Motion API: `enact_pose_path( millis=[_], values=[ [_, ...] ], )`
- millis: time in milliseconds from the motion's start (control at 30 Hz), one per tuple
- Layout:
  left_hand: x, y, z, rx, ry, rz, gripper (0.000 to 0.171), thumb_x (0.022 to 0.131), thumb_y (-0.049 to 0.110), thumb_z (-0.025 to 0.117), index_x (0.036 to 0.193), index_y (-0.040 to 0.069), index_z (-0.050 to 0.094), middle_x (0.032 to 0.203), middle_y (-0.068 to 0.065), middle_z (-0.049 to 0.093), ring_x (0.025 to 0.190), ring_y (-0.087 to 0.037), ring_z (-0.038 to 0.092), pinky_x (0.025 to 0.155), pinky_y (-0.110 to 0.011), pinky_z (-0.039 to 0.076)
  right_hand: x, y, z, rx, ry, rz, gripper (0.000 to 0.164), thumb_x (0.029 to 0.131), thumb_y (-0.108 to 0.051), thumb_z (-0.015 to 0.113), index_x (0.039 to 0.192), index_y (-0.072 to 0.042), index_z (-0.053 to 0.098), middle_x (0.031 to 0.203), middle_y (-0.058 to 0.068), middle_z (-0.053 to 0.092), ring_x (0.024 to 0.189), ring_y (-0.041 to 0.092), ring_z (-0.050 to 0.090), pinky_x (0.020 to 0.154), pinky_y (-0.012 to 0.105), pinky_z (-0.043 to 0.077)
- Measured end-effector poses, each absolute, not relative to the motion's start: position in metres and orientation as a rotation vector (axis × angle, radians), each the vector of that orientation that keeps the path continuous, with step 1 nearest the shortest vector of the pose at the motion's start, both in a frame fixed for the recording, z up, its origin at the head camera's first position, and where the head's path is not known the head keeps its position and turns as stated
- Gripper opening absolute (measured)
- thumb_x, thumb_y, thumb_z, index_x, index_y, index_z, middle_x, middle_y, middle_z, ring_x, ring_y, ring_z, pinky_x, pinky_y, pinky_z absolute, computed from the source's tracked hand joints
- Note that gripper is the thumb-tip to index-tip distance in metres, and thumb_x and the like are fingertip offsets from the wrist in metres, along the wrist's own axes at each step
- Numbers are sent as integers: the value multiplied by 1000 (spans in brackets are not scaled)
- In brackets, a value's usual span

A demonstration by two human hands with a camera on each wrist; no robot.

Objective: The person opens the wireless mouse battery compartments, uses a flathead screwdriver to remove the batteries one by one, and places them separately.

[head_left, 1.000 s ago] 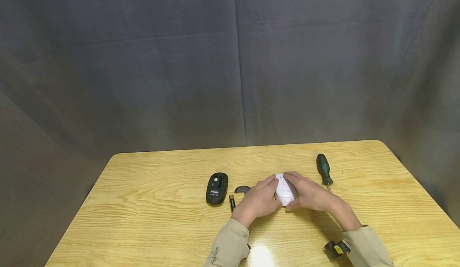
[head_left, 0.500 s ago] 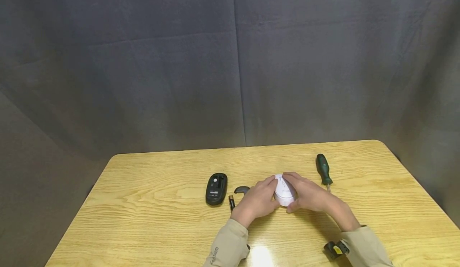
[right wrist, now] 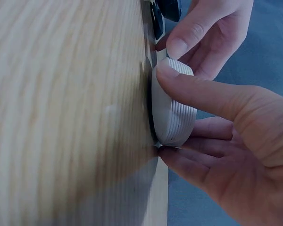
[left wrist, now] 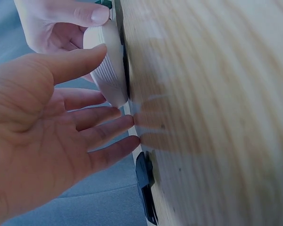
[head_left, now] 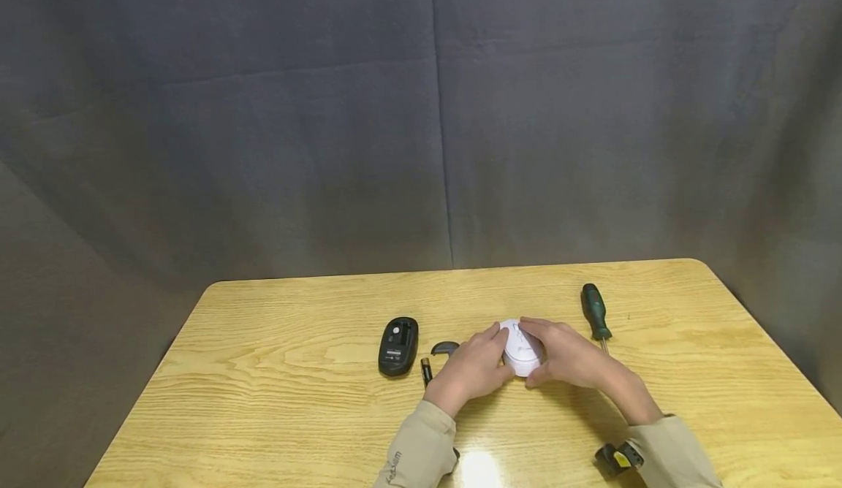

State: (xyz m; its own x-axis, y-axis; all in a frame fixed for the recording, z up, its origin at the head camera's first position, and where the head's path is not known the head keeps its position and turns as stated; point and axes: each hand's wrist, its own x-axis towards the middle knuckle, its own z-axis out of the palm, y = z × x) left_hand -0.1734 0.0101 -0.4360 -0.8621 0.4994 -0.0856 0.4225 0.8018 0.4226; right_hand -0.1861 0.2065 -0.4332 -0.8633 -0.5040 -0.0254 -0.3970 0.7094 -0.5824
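Note:
Both hands hold a white, oval, mouse-shaped piece [head_left: 522, 349] on the wooden table, one from each side. Thin dark lines mark its top, and its near end is ridged. My left hand [head_left: 479, 364] has its thumb and index finger at the left side; in the left wrist view its other fingers spread toward the tabletop. In the right wrist view, the thumb of my right hand [right wrist: 254, 136] presses against the ridged white piece [right wrist: 175, 113], with fingers curved round the far side. Much of the piece's sides is hidden by fingers in the head view.
Left of the hands, a black computer mouse [head_left: 397, 347] lies upside down, its battery slot uncovered. Beside it are a battery [head_left: 426, 370] and a dark curved cover [head_left: 445, 347], partly hidden by the left hand. A green-handled screwdriver [head_left: 595, 311] lies to the right.

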Motion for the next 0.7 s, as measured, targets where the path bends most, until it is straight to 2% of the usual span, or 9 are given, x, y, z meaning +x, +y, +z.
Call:
enact_pose_path(
  millis=[167,367,533,700],
  values=[
    [-174,10,-437,720,2785,633,62,101,21,70,154,2,46,159,-18,43,143,-29,46,114,-38,42,-186,210,-430,-737,2717,-918,88,71,-16,96,139,18,52,138,33,58,125,45,59,102,56,50],
    [-174,10,-437,736,2795,711,55,101,17,69,151,3,50,156,-18,48,140,-29,50,113,-38,43,-190,219,-429,-727,2646,-1022,80,75,-20,94,137,14,56,129,26,66,116,37,66,92,47,56],
    [-174,10,-435,762,2817,758,50,101,15,68,147,1,54,150,-16,54,137,-28,54,111,-36,45,-192,226,-429,-717,2592,-1111,74,83,-28,89,135,14,58,127,25,68,114,37,68,88,41,59],
    [-175,10,-435,771,2841,798,43,102,12,67,143,0,58,142,-13,60,131,-25,58,107,-33,48,-193,230,-430,-718,2530,-1205,62,92,-28,81,134,12,60,126,24,68,115,37,67,87,38,59]
  ],
)
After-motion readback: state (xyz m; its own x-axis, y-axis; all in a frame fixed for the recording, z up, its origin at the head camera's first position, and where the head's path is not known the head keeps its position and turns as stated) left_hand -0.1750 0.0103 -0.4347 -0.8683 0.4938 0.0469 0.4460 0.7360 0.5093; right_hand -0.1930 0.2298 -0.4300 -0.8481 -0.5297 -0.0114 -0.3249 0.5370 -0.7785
